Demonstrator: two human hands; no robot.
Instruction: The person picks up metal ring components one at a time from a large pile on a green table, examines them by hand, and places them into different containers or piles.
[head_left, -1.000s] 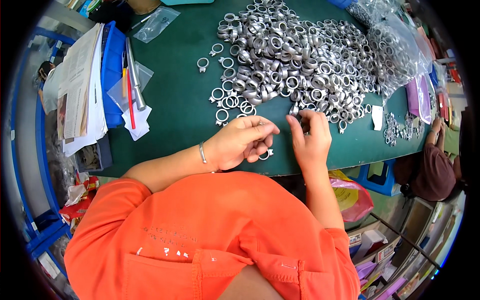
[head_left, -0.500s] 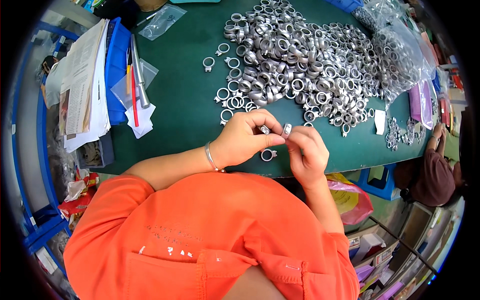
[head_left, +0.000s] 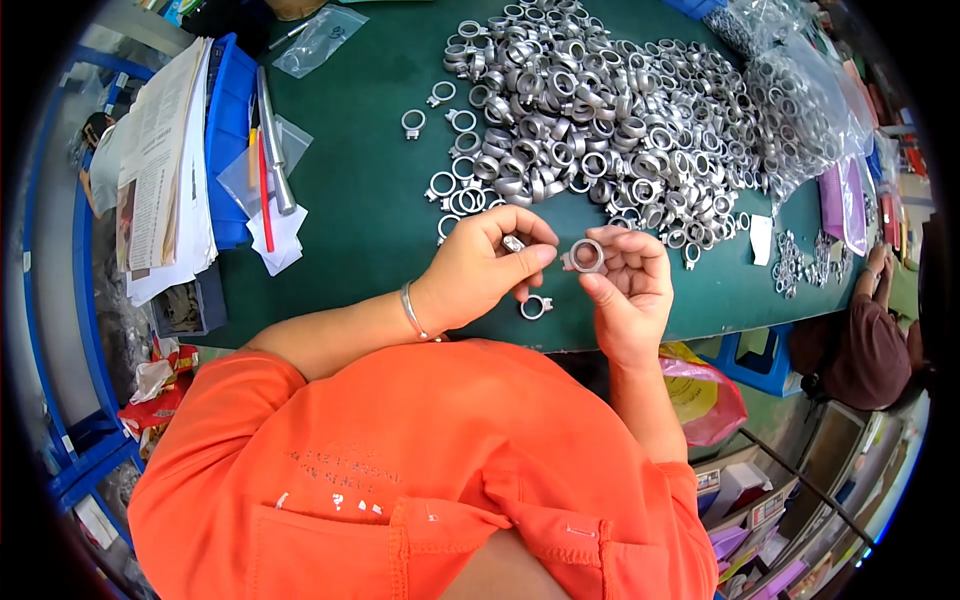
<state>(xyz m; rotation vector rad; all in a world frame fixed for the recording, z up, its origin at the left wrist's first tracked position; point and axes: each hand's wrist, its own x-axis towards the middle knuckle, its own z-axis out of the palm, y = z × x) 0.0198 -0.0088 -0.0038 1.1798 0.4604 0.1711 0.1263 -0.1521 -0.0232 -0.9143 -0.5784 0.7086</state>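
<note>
In my right hand [head_left: 632,290], a grey metal ring with a small lug [head_left: 571,258] is pinched between thumb and fingers, its round opening facing me and its lug toward my left hand. My left hand [head_left: 480,262] is closed, with a small shiny metal piece [head_left: 513,243] showing between thumb and curled fingers; most of that piece is hidden. A single ring [head_left: 537,307] lies on the green tabletop just below the hands. Beyond them spreads a large heap of similar metal rings [head_left: 560,120], some scattered at its left edge.
Left of me stand a blue tray [head_left: 228,150], stacked papers [head_left: 165,170], a red pen [head_left: 266,190] and a metal rod [head_left: 275,140]. At the right are a clear plastic bag of rings [head_left: 805,110] and a smaller pile [head_left: 790,268]. Another person [head_left: 865,345] sits at far right.
My hands have moved apart. The ring in my right hand has turned from edge-on to face me, and the right fingers have opened out somewhat behind it.
</note>
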